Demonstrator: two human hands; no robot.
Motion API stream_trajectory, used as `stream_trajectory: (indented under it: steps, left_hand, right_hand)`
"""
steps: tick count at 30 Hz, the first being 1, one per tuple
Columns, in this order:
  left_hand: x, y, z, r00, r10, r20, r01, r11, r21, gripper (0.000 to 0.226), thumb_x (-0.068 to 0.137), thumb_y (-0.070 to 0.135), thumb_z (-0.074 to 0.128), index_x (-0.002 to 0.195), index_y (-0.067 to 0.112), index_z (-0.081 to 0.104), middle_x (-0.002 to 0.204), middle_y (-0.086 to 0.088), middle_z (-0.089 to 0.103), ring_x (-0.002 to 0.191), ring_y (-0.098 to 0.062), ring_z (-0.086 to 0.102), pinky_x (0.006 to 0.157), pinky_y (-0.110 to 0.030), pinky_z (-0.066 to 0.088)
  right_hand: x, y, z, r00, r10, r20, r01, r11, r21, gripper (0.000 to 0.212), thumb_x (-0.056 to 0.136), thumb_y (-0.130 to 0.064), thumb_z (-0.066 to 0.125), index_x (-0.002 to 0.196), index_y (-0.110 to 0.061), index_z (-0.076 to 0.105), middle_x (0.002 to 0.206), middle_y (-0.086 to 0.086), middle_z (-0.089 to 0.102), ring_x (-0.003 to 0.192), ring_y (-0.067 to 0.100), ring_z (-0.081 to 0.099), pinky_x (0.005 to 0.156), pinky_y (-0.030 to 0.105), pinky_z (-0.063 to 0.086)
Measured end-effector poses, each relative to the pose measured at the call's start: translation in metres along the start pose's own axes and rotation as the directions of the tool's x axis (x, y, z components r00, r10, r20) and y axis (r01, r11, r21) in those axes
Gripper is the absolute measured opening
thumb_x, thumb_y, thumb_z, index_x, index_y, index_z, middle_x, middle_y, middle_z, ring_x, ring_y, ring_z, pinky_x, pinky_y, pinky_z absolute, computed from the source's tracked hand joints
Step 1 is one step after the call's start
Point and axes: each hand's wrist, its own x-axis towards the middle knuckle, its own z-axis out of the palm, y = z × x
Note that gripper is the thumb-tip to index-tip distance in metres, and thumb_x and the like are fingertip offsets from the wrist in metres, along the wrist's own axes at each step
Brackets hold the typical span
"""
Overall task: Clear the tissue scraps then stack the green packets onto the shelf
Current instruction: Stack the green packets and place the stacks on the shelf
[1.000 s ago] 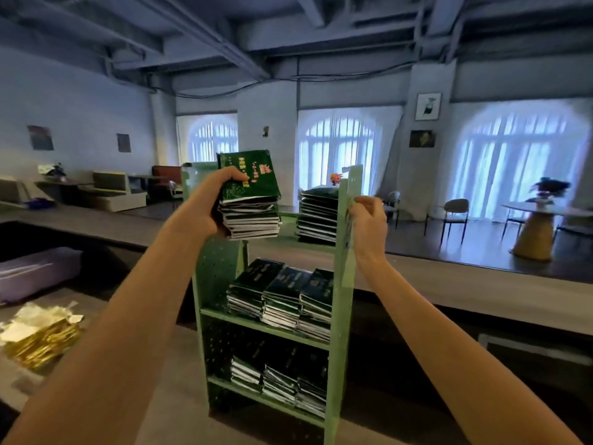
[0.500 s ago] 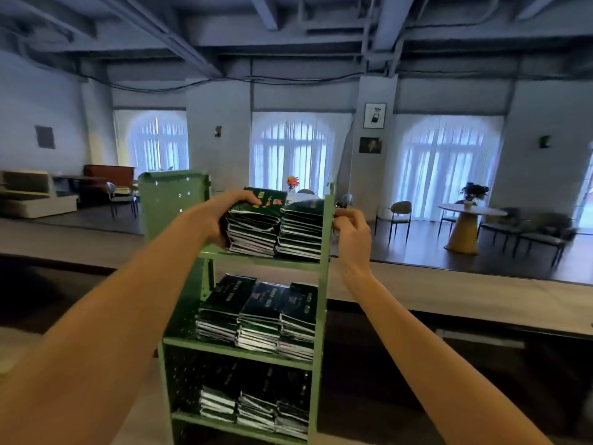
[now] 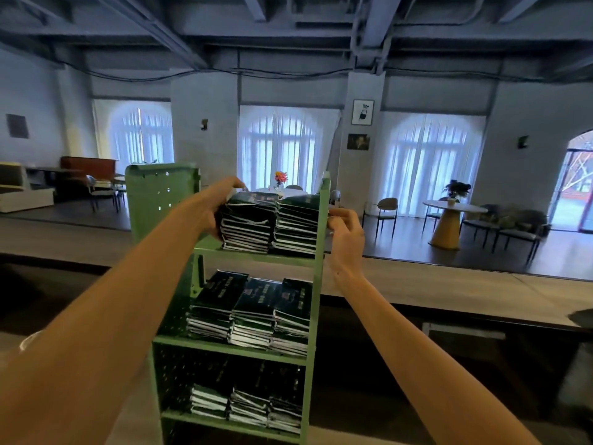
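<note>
Left hand (image 3: 205,211) fingers curl round a packet stack (image 3: 247,228) on the shelf (image 3: 256,256), beside another stack (image 3: 296,227); right hand (image 3: 346,236) pinches the shelf's side.

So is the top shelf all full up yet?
Not yet. The top shelf holds two stacks of green packets, with bare shelf beside them on the left; the middle shelf fits three stacks.

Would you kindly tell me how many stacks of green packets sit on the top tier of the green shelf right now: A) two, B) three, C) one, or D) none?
A: two stacks stand side by side on the top tier of the green shelf, the left stack gripped by the left hand, the right stack beside it.
</note>
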Motion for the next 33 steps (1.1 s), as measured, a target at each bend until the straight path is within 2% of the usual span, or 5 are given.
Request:
stream_trajectory:
  steps: [7, 17, 25, 30, 33]
  left_hand:
    - [0.001, -0.021, 0.004, 0.996, 0.085, 0.022, -0.078, 0.976, -0.203, 0.056, 0.094, 0.058, 0.030, 0.103, 0.010, 0.057, 0.099, -0.015, 0.064, 0.088, -0.028, 0.060, 0.065, -0.038, 0.049]
    - [0.007, -0.032, 0.001, 0.975, 0.219, -0.025, -0.220, 0.973, -0.067, 0.088, 0.089, 0.070, 0.024, 0.146, 0.003, 0.025, 0.145, -0.024, 0.036, 0.127, -0.042, 0.042, 0.100, -0.049, 0.043]
    - [0.007, -0.039, 0.015, 0.854, 0.459, -0.243, -0.419, 0.886, 0.200, 0.061, 0.090, 0.044, 0.049, 0.141, 0.014, 0.035, 0.143, -0.008, 0.041, 0.127, -0.028, 0.043, 0.104, -0.042, 0.038]
    - [-0.011, -0.035, 0.024, 0.475, 0.868, -0.146, -0.654, 0.459, 0.601, 0.039, 0.098, 0.020, 0.041, 0.137, 0.017, 0.042, 0.146, -0.005, 0.039, 0.136, -0.021, 0.032, 0.114, -0.041, 0.023]
    - [-0.020, -0.030, 0.032, 0.551, 0.811, 0.196, -0.650, 0.270, 0.710, 0.044, 0.093, 0.027, 0.045, 0.136, 0.016, 0.046, 0.145, -0.004, 0.039, 0.140, -0.021, 0.026, 0.118, -0.044, 0.006]
  right_hand:
    - [-0.001, 0.000, 0.003, 1.000, -0.009, -0.020, 0.009, 1.000, 0.015, 0.012, 0.094, -0.004, 0.044, 0.097, -0.005, 0.055, 0.083, 0.002, 0.055, 0.068, 0.006, 0.051, 0.059, 0.011, 0.045]
    - [0.003, 0.003, 0.002, 1.000, -0.004, -0.015, 0.003, 1.000, -0.008, 0.012, 0.094, -0.006, 0.044, 0.097, -0.005, 0.056, 0.085, 0.003, 0.057, 0.071, 0.006, 0.053, 0.063, 0.013, 0.045]
    - [-0.008, 0.008, 0.009, 1.000, -0.011, 0.013, 0.011, 0.997, 0.072, 0.015, 0.098, -0.018, 0.041, 0.107, -0.015, 0.054, 0.097, 0.005, 0.056, 0.085, 0.014, 0.053, 0.079, 0.030, 0.046]
    - [-0.010, 0.005, 0.011, 0.999, -0.036, 0.037, 0.035, 0.998, 0.047, 0.014, 0.095, -0.029, 0.043, 0.101, -0.024, 0.054, 0.111, 0.015, 0.055, 0.097, 0.022, 0.054, 0.091, 0.041, 0.046]
    - [-0.011, 0.004, 0.010, 0.998, -0.033, 0.049, 0.032, 0.999, 0.026, 0.011, 0.095, -0.029, 0.042, 0.094, -0.030, 0.054, 0.113, 0.018, 0.055, 0.102, 0.027, 0.055, 0.094, 0.045, 0.047]
